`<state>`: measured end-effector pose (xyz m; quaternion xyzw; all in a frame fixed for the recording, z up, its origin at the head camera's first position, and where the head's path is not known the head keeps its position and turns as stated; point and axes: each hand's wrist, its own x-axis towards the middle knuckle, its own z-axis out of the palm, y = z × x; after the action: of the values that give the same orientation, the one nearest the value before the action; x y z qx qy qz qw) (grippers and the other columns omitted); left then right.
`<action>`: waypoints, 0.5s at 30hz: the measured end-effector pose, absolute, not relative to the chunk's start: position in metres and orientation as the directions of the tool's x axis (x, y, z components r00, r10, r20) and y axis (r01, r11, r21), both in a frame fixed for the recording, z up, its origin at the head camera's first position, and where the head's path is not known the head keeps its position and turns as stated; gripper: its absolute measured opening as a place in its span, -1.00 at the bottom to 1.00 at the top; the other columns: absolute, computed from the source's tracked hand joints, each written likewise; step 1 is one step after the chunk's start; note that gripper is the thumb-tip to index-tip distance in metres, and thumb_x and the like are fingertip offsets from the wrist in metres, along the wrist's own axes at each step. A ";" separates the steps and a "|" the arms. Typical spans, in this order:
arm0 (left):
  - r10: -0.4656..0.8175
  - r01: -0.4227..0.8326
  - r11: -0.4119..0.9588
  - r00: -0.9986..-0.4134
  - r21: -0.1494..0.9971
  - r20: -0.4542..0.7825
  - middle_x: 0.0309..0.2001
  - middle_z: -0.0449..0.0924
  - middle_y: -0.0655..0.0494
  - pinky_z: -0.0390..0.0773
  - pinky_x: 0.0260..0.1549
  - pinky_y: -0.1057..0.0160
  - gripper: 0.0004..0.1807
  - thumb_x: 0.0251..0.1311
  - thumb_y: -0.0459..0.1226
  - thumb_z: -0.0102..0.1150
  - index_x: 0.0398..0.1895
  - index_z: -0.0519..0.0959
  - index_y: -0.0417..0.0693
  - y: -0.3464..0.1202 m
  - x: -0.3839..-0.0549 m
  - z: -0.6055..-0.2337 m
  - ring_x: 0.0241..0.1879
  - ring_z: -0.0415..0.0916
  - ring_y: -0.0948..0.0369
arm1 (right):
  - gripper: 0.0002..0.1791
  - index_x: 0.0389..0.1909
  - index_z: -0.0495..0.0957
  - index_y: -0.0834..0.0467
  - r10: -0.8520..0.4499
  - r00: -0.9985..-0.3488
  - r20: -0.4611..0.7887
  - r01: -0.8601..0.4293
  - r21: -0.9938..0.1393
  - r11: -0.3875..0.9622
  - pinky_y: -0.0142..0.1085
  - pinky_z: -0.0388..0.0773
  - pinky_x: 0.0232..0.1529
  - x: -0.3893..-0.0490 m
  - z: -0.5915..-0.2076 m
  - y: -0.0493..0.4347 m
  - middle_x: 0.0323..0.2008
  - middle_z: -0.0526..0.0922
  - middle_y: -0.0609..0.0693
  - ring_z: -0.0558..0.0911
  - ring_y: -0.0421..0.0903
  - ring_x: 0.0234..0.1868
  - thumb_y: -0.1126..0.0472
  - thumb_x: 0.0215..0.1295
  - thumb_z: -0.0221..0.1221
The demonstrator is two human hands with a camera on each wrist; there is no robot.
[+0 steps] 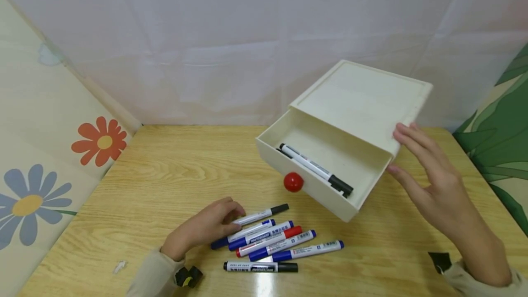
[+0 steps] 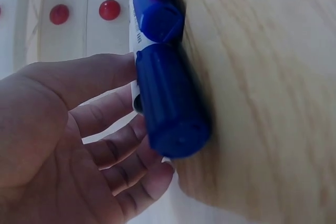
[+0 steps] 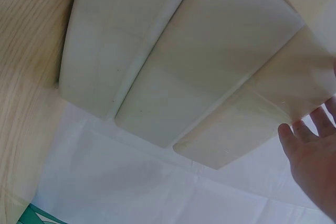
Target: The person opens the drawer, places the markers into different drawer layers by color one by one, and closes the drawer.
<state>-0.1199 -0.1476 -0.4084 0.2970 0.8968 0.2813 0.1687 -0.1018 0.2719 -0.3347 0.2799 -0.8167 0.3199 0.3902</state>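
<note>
My left hand [image 1: 206,226] is at the left end of a whiteboard marker with a black cap [image 1: 264,214], pinching it between thumb and fingers. Just in front of that hand lies a row of markers with blue caps [image 1: 307,250] and one red-capped marker [image 1: 270,241]. In the left wrist view, a blue cap [image 2: 170,103] covers part of the fingers. With fingers spread, my right hand [image 1: 437,182] touches the right side of a white drawer cabinet [image 1: 367,100]. The cabinet's top drawer [image 1: 363,155] is pulled out, and black-capped markers [image 1: 315,166] lie inside along its front.
A red knob [image 1: 293,182] sticks out from the drawer front. Lower tiers of the cabinet [image 3: 105,51] show in the right wrist view. Another black marker [image 1: 261,267] lies apart, nearest the front of the wooden table [image 1: 165,168]. A pale cloth [image 1: 198,49] hangs behind.
</note>
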 end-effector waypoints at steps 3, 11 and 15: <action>0.616 0.434 0.676 -0.776 0.596 -0.133 -0.30 0.50 0.18 0.43 -0.35 0.41 -0.81 0.28 -0.25 0.26 -0.11 0.62 -0.12 -0.147 -0.120 -0.410 -0.33 0.38 0.32 | -0.23 0.18 0.44 0.50 -0.208 -0.536 0.818 -0.711 -0.304 0.634 -0.36 0.17 0.51 -0.102 -0.334 0.272 0.36 0.43 0.16 0.27 0.00 0.50 -0.18 0.42 0.03; 0.586 0.395 0.689 -0.797 0.607 -0.147 -0.31 0.54 0.23 0.47 -0.37 0.40 -0.90 0.30 -0.25 0.23 -0.18 0.60 -0.05 -0.145 -0.120 -0.410 -0.36 0.41 0.37 | -0.23 0.18 0.44 0.50 -0.205 -0.538 0.818 -0.711 -0.309 0.632 -0.36 0.16 0.51 -0.101 -0.334 0.271 0.37 0.42 0.14 0.27 -0.01 0.50 -0.18 0.41 0.03; 0.561 0.338 0.688 -0.809 0.642 -0.175 -0.38 0.55 0.24 0.49 -0.49 0.38 -0.91 0.31 -0.28 0.18 -0.16 0.56 -0.04 -0.144 -0.120 -0.409 -0.48 0.41 0.36 | -0.23 0.18 0.44 0.50 -0.205 -0.536 0.819 -0.711 -0.308 0.632 -0.36 0.16 0.51 -0.101 -0.335 0.271 0.37 0.43 0.14 0.27 -0.01 0.50 -0.18 0.41 0.03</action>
<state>-0.1199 -0.1438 -0.4086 0.2496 0.9004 0.3063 0.1821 -0.1014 0.2712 -0.3346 0.2812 -0.8144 0.3240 0.3908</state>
